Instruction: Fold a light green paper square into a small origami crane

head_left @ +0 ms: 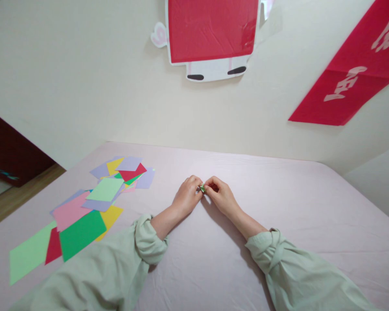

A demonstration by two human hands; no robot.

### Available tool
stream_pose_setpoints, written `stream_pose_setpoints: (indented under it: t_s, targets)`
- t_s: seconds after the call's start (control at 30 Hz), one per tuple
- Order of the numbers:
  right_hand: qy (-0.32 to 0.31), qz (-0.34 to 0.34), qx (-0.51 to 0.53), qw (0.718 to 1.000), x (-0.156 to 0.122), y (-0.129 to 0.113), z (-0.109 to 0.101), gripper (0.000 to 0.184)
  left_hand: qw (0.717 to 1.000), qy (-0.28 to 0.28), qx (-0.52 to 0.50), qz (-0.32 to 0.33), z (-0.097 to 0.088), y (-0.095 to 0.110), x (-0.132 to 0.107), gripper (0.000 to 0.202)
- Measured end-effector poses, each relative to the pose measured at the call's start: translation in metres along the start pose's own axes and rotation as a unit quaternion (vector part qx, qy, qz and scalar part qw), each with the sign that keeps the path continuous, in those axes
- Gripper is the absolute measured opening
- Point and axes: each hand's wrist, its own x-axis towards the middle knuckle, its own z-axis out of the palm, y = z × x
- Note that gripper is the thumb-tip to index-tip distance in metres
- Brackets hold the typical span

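Over the middle of the pale pink cloth (194, 259), my left hand (186, 195) and my right hand (223, 197) meet fingertip to fingertip. Between them is a small green folded piece of paper (202, 188), with a bit of white and something dark at its left side. Thumb and fingers of both hands are closed on it in a pinch. Most of the piece is covered by the fingers, so its full shape is hidden.
Loose coloured paper sheets, among them a dark green sheet (82, 233), a pink sheet (71, 210) and a light green sheet (105, 189), overlap at the left. Behind the surface stands a cream wall (194, 116) with a red banner (337, 86).
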Motion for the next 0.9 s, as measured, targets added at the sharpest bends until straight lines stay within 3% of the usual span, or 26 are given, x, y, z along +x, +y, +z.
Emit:
stream_pose_setpoints:
  t_s: [0.5,0.9]
  targets:
    - [0.025,0.022,0.002,0.999,0.0018,0.0015,-0.0008,0.005,1.000,0.008,-0.005,0.002,0.0020,-0.0007,-0.0001,0.011]
    - [0.002,0.028,0.019,0.999,0.0015,0.0061,-0.0029,0.006,1.000,0.001,-0.018,-0.005,-0.0039,0.0063,-0.0005,0.012]
